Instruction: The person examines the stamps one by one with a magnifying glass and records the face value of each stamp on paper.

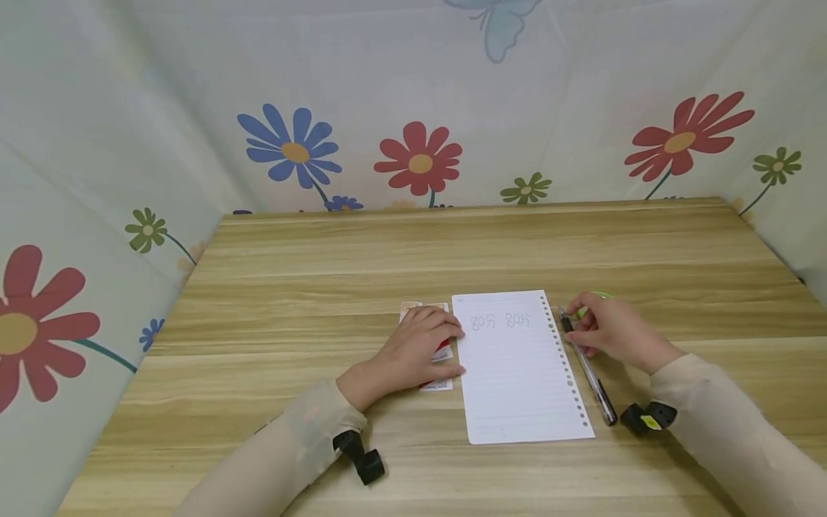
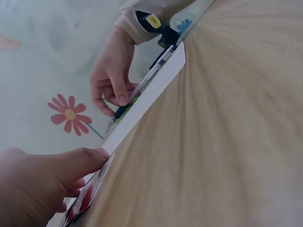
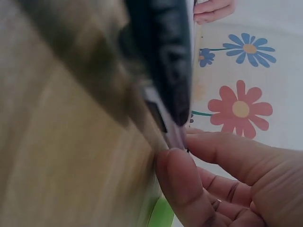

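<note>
A lined loose-leaf sheet (image 1: 517, 388) lies on the table with two handwritten marks near its top and punched holes down its right edge. My left hand (image 1: 413, 350) rests over small printed cards (image 1: 436, 386) just left of the sheet; its fingertips and thumb touch the sheet's left edge. To the right of the sheet, a clear-barrelled pen with a black grip (image 1: 591, 380) lies at a slant. The thumb and index finger of my right hand (image 1: 614, 332) pinch it near the black grip. Behind those fingers shows part of a green object (image 1: 602, 294), mostly hidden.
The wood-grain table (image 1: 291, 287) ends at a flower-printed curtain (image 1: 362, 64) at the back and sides. A black wrist camera (image 1: 362, 459) sits under the left cuff and another black camera (image 1: 646, 418) under the right cuff, close to the pen's lower end.
</note>
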The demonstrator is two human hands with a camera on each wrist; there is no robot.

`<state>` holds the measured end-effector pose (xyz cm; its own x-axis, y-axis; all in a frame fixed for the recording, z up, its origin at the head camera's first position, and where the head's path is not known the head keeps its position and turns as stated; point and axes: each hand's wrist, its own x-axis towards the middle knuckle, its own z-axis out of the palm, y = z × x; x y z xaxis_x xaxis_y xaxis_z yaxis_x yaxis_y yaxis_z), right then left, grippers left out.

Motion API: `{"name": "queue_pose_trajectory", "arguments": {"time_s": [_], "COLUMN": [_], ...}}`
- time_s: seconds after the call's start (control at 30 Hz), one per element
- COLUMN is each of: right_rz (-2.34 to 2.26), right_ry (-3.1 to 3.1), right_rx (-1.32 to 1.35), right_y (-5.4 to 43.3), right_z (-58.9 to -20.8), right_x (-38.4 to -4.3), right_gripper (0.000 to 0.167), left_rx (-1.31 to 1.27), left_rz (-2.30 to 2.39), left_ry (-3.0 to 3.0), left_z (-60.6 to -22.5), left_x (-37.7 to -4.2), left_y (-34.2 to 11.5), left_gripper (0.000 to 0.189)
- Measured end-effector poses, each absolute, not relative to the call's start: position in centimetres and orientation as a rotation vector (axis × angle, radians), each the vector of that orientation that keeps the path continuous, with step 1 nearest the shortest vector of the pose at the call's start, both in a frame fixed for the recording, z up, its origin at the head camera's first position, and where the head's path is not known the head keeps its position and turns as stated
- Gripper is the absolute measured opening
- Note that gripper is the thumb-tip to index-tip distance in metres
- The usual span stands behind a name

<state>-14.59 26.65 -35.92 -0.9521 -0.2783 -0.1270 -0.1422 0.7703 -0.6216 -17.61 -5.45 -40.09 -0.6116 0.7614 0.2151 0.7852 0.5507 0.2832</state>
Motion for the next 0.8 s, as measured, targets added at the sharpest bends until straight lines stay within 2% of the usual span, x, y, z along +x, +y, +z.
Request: {"name": "queue_pose_trajectory", "arguments": {"time_s": [0.23,0.8], "right_rz": [-0.820,-0.902], "right_ry": [2.774,2.730], "right_rx": [-0.267,-0.261], "right_y": [26.3,27.2], "right_z": [-35.7,-34.3], "right_x": [-14.4,-13.6], "right_gripper": [0.031,0.031], "left_rx": [-1.355,-1.326], "left_rz": [-0.528,-0.579], "left_ry": [-2.708,-2.656], "left_z": [-40.0,-38.8], "left_x": [-17.5,-17.7], "left_y": [-5.5,-6.2], "left_gripper": [0.046,0.045]}}
